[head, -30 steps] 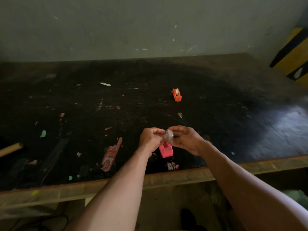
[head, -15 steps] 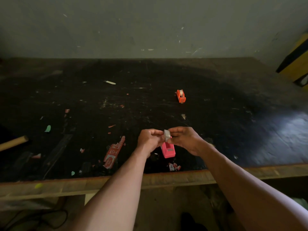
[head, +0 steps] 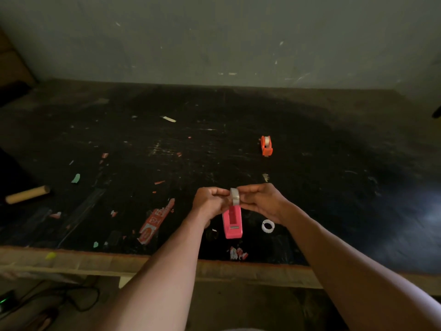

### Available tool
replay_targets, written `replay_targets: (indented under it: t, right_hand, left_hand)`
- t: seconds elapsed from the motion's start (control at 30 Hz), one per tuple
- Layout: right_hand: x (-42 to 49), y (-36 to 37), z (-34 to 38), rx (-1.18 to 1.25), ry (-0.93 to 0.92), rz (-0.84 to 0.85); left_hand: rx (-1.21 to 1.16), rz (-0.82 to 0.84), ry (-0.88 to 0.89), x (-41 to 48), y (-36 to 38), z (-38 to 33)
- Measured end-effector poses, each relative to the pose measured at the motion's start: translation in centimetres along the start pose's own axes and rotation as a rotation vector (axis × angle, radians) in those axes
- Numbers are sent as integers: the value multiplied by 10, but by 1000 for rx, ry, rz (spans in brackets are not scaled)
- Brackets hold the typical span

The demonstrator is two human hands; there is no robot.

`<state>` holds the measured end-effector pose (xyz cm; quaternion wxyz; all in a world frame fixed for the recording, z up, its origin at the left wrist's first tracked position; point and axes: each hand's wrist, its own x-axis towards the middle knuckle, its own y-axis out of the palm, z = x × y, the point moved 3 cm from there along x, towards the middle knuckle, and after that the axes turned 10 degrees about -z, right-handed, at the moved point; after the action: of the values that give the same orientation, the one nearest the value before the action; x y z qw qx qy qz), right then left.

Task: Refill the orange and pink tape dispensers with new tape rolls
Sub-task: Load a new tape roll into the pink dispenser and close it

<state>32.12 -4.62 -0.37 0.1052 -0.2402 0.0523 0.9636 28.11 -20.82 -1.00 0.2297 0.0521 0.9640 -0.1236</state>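
Observation:
The pink tape dispenser (head: 232, 223) stands on the black table near the front edge, its roll slot showing no roll. Just above its far end I hold a clear tape roll (head: 235, 196) upright, pinched from both sides by my left hand (head: 210, 203) and my right hand (head: 261, 203). The orange tape dispenser (head: 266, 145) sits farther back to the right with a tape roll in it. A small white ring-shaped core (head: 268, 226) lies on the table right of the pink dispenser.
The black table (head: 334, 187) is scuffed and dotted with paper scraps. A red-and-white wrapper (head: 156, 220) lies left of my left wrist, a cardboard tube (head: 27, 194) at the far left. A wooden front edge (head: 95, 261) borders the table; the wall stands behind.
The roll has turned from flat-on to edge-on between my fingers and sits lower, right over the pink dispenser. The white core now shows beside the dispenser.

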Motion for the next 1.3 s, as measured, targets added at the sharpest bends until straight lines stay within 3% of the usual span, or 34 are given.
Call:
replay_targets:
  t: [0.8, 1.3]
  right_hand:
    - [15, -17, -15, -226, 23, -73]
    - [61, 5, -41, -358, 103, -182]
  left_hand:
    - [-104, -175, -92, -9, 34, 27]
    - [37, -193, -155, 30, 25, 49]
